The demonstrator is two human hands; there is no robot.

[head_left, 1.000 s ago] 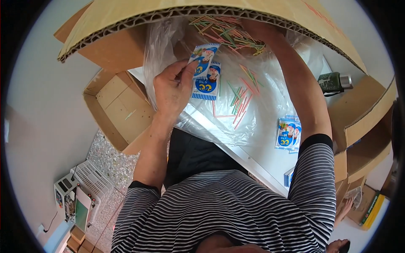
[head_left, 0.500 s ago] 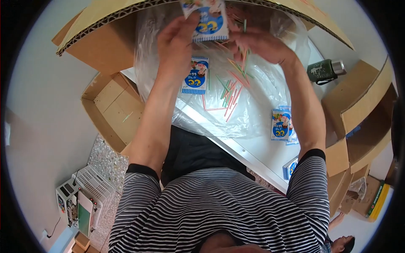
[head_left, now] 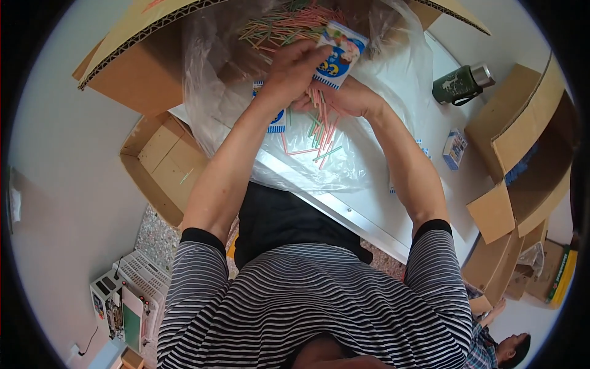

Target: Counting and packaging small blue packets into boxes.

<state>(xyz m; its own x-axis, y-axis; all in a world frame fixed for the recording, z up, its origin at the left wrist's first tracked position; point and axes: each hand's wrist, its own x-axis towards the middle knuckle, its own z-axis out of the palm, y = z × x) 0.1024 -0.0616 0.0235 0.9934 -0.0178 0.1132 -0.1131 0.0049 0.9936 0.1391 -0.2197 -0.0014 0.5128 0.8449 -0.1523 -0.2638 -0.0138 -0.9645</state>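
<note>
My left hand (head_left: 294, 72) pinches a small blue and white packet (head_left: 340, 56) with a cartoon print, tilted above my other hand. Under it, my right hand (head_left: 349, 98) is closed around a few thin pink and green sticks (head_left: 318, 103) whose ends hang below the fingers; its fingertips are partly hidden. More loose sticks lie just below, on the clear plastic sheet (head_left: 353, 166). A large heap of sticks (head_left: 286, 27) fills the plastic-lined cardboard box (head_left: 147, 74) beyond my hands. Another packet (head_left: 278, 123) lies partly covered by my left forearm.
On the white table (head_left: 430, 212) to the right are a stack of packets (head_left: 455, 149) and a green flask (head_left: 458, 85). Open cardboard boxes (head_left: 531, 154) stand beyond its right edge. A shallow carton (head_left: 163, 166) sits at left. Another person (head_left: 501, 350) is at lower right.
My left hand has brought the packet right and down. My right hand has come down and left from the heap to beneath the packet. The view has shifted, showing more of the heap.
</note>
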